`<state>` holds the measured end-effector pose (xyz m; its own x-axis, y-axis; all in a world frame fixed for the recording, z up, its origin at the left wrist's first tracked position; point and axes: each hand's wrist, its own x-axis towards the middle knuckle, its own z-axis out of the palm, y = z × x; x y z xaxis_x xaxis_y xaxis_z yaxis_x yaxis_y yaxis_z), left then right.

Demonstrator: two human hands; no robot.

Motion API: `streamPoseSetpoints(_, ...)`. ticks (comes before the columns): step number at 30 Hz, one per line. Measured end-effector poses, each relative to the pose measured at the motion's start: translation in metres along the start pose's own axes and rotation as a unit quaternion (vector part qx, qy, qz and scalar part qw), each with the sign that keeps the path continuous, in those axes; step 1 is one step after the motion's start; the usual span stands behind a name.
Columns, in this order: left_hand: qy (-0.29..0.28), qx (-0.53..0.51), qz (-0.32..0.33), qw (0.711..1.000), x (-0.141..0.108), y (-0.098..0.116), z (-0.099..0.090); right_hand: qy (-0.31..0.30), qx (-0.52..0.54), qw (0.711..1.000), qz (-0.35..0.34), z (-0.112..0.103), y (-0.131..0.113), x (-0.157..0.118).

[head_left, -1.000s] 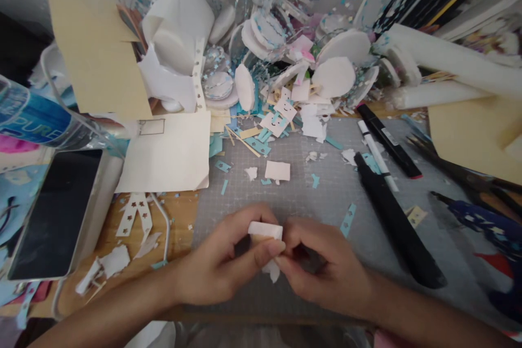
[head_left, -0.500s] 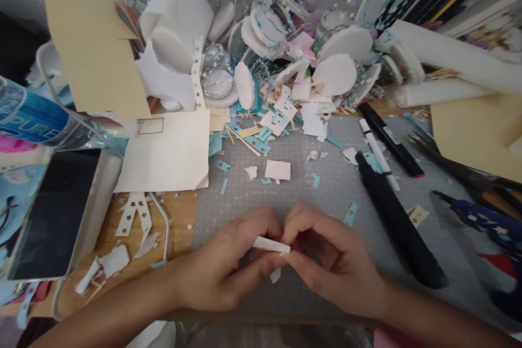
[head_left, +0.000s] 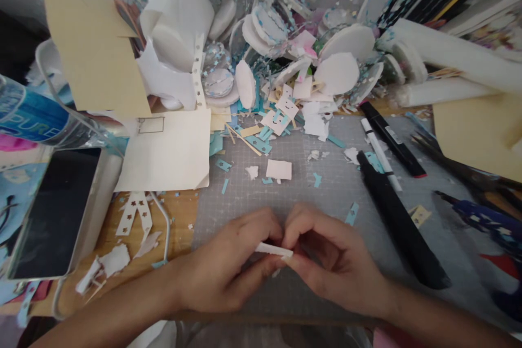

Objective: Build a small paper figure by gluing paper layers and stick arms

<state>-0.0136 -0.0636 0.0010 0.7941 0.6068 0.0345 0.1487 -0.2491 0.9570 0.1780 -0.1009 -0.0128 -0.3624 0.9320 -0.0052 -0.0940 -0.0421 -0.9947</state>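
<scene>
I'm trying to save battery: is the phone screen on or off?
The phone screen looks off: it is dark, with no lit icons or text showing.

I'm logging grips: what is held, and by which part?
A small white piece: the left hand holds it between thumb and fingers, the right hand at its right end.

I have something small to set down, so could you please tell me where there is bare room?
The grey mat shows bare patches between the right hand and long black object, and between the left hand and white card. White discs and paper scraps crowd the back.
</scene>
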Motion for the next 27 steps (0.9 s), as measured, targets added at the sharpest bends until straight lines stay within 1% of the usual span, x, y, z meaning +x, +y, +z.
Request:
streamPoseSetpoints(10, -0.007, 0.033, 0.008, 0.999, -0.0012, -0.0009, -0.0001, 0.011, -0.025, 1.0, -0.015, 0.0, 0.0019, 0.0004)
streamPoseSetpoints(22, -0.006, 0.07, 0.016, 0.997, -0.0006, -0.0039, 0.0015, 0.021, -0.052, 0.998, -0.008, 0.0003, 0.0033, -0.0001)
streamPoseSetpoints(25, -0.004, 0.067, 0.014, 0.998, -0.0006, -0.0042, 0.0025, 0.024, -0.055, 0.998, -0.009, 0.0007, 0.004, -0.0005)
streamPoseSetpoints(27, 0.004, 0.047, 0.015, 0.999, -0.0006, -0.005, 0.0036, 0.021, -0.049, 0.999, -0.006, 0.0009, 0.0039, -0.0008)
